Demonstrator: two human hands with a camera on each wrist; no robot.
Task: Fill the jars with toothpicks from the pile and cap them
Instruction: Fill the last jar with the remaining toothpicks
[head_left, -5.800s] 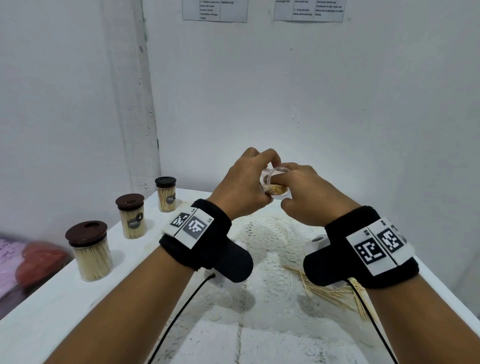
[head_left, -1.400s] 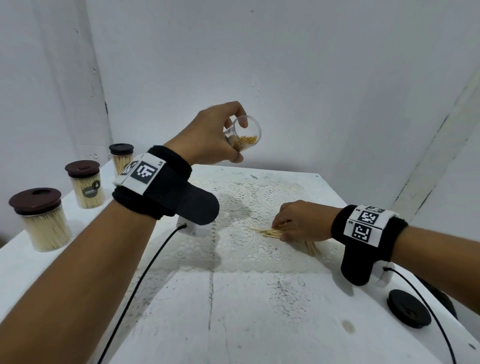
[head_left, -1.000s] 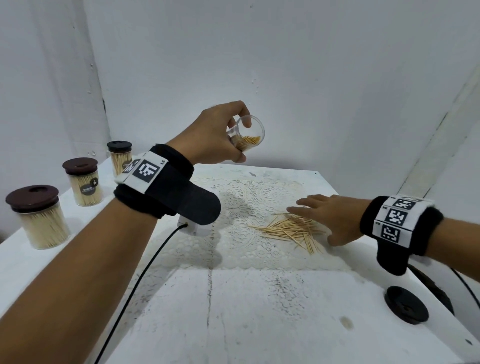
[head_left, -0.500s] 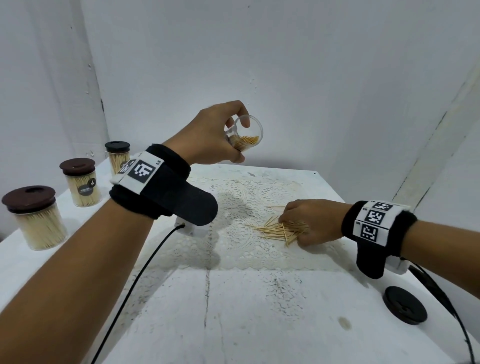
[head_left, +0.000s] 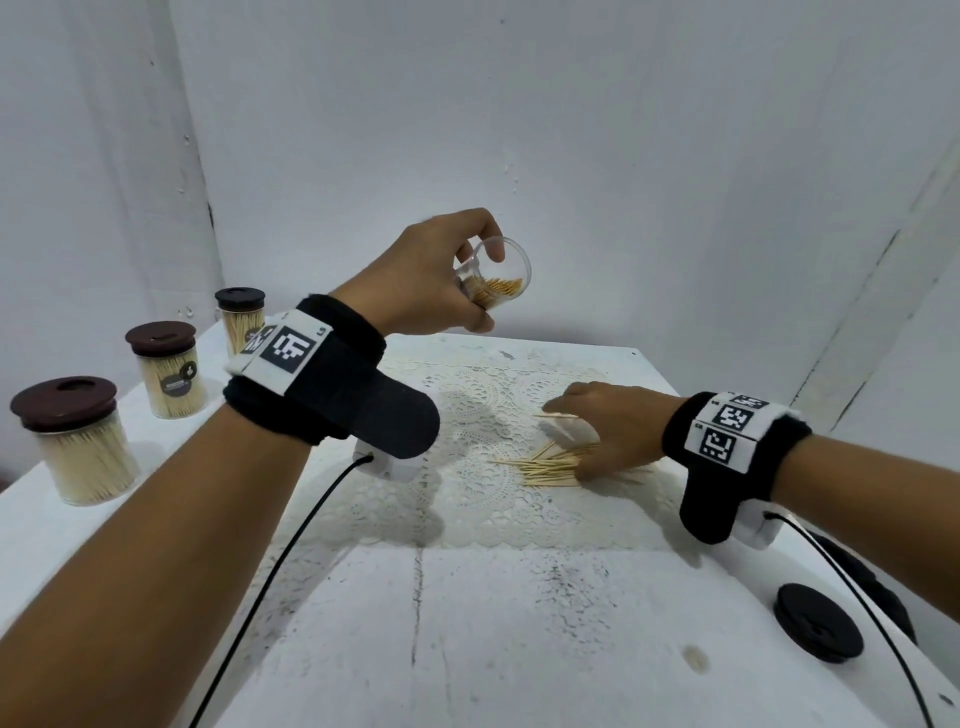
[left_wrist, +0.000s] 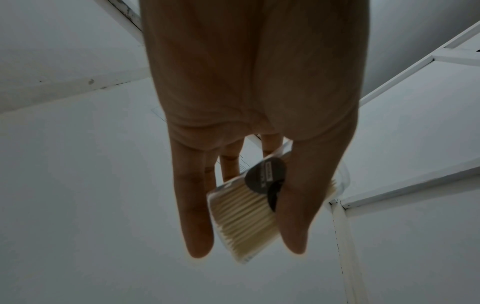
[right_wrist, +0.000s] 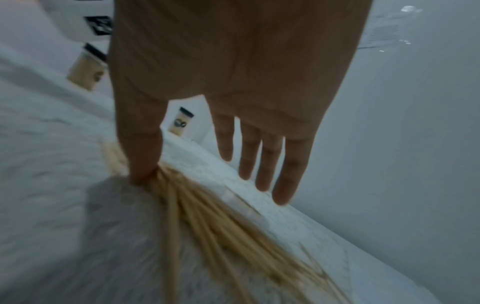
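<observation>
The left hand (head_left: 415, 280) is gripping the open clear jar (head_left: 496, 275) aloft, tilted mouth-first toward the right hand (head_left: 605, 421), probably for easy loading. That hand, fingers straight, is raking the toothpick pile (head_left: 553, 462) beneath it. The jar's dark label (left_wrist: 265, 176) is unreadable.

Head view looks down over the table (head_left: 467, 623); wrist views look close along the fingers.
</observation>
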